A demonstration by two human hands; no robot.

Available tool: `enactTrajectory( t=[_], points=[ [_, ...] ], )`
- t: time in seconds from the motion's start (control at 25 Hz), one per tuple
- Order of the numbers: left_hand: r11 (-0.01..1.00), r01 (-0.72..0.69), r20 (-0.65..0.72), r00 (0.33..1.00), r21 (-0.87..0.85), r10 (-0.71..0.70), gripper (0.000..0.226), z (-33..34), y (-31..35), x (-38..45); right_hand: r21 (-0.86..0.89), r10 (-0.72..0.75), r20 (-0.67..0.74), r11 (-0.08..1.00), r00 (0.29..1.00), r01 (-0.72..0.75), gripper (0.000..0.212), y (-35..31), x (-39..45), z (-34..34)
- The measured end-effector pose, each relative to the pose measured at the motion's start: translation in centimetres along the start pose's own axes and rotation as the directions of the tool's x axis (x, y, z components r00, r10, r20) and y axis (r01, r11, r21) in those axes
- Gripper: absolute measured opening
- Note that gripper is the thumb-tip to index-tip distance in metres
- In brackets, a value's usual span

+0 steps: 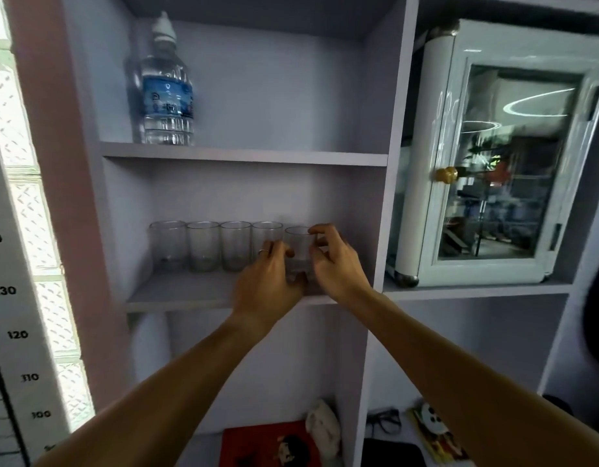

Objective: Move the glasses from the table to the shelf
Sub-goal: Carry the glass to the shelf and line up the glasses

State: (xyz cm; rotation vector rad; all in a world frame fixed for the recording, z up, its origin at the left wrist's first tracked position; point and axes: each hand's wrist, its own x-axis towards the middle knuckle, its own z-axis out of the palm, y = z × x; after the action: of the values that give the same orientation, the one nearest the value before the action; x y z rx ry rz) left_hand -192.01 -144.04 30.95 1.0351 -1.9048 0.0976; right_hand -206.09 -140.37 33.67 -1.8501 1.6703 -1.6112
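Hands extended forward to the shelf [177, 293]. Left hand [269, 281] and right hand [337, 264] flank the fifth glass [298, 246], curled fingers gripping it at 9 and 3 o'clock. Four glasses [217, 246] stand aligned at its 9 o'clock.

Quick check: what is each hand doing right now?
Left hand: fingers curled round the fifth glass, holding it.
Right hand: fingers curled round the same glass.

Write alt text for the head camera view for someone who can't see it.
Two hands, left hand and right hand, hold a clear glass on a shelf, at the right end of a row of four glasses. A water bottle stands on the shelf above.
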Motion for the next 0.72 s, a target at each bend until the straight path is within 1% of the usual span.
enactTrajectory(
  t=[0.2,0.44,0.6,0.72],
  points=[
    [1.0,-0.017,-0.005,1.0,0.023,0.018,0.041,0.1,0.0,-0.2,-0.013,0.038,-0.014,0.999,0.999,-0.038,0.04,1.0,0.4,0.5],
    [0.999,-0.036,0.03,0.999,0.016,0.036,0.04,0.3,-0.3,-0.1,-0.007,0.077,-0.011,0.997,0.997,-0.077,0.043,1.4,1.1,1.3],
    [1.0,-0.019,0.068,0.998,0.012,0.018,0.04,0.6,-0.4,0.2,0.0,0.079,0.004,0.997,0.997,-0.079,0.047,1.4,1.3,1.5],
    [1.0,-0.01,0.132,0.991,0.007,0.009,0.043,0.5,-0.5,0.4,-0.008,0.081,0.023,0.997,0.996,-0.081,0.048,1.3,1.5,1.6]
  ],
)
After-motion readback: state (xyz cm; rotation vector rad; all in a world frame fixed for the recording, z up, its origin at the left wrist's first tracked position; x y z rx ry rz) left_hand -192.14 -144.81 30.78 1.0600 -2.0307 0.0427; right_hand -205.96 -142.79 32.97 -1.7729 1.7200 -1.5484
